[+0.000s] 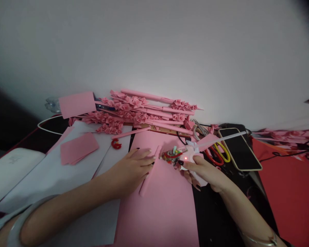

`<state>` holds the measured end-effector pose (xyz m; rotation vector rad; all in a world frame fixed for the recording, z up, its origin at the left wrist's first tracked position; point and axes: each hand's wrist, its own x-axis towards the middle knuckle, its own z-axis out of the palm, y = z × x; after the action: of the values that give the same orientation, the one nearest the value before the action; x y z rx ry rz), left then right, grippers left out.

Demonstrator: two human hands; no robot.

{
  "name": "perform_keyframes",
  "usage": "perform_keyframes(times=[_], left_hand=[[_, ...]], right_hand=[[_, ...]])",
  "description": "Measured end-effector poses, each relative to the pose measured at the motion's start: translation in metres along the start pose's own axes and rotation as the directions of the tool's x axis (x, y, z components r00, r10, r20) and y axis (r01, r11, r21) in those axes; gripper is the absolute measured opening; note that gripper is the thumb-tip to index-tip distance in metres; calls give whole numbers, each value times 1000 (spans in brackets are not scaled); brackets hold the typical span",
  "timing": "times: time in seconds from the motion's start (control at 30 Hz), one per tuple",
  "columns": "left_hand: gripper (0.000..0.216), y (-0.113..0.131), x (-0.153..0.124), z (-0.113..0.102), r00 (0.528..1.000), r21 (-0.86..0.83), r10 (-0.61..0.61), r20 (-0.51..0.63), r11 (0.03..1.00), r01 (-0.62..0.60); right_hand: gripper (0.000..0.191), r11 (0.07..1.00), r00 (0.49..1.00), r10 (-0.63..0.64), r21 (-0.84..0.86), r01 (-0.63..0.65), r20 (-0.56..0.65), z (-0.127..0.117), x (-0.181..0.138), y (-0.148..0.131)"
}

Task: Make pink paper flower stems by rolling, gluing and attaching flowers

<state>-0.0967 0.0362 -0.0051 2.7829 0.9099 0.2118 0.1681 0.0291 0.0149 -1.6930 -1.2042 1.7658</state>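
Observation:
My left hand lies palm down on a large pink paper sheet, fingers stretched out. Its fingertips touch the side of a thin rolled pink paper tube, which lies slantwise on the sheet. In my right hand is a pale glue gun with a small red light. A clear glue stick juts from its back. Colourful decorations cover the gun's front, and its nozzle end is close to the tube's upper part. My right fingers wrap round the handle.
Pink paper flower stems are piled along the wall. Small pink sheets rest on white paper at left, near a red curled piece. To the right are red-and-yellow scissors, a phone and red paper.

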Motion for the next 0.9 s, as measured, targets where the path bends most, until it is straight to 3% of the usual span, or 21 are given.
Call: perform_keyframes(times=[0.17,0.37,0.53,0.7,0.9], left_hand=[[32,0,0,1,1000,-5,-5,-9,1000,5],[32,1,0,-1,1000,-3,8,-3,1000,-8],[33,2,0,-2,1000,-28,-24,11,999,24],[33,0,-1,-1,1000,-29,-13,-2,999,13],[33,0,-1,0,1000,-16,-23,5,1000,23]], right_hand=[[32,996,996,-92,19,92,-23,3,1,0],[27,999,999,35,-22,-34,7,-2,0,1],[27,999,999,-38,14,38,-15,-1,0,1],[23,999,999,45,-22,-45,3,1,-1,2],[25,1000,1000,-3,-13,3,-6,1,-2,1]])
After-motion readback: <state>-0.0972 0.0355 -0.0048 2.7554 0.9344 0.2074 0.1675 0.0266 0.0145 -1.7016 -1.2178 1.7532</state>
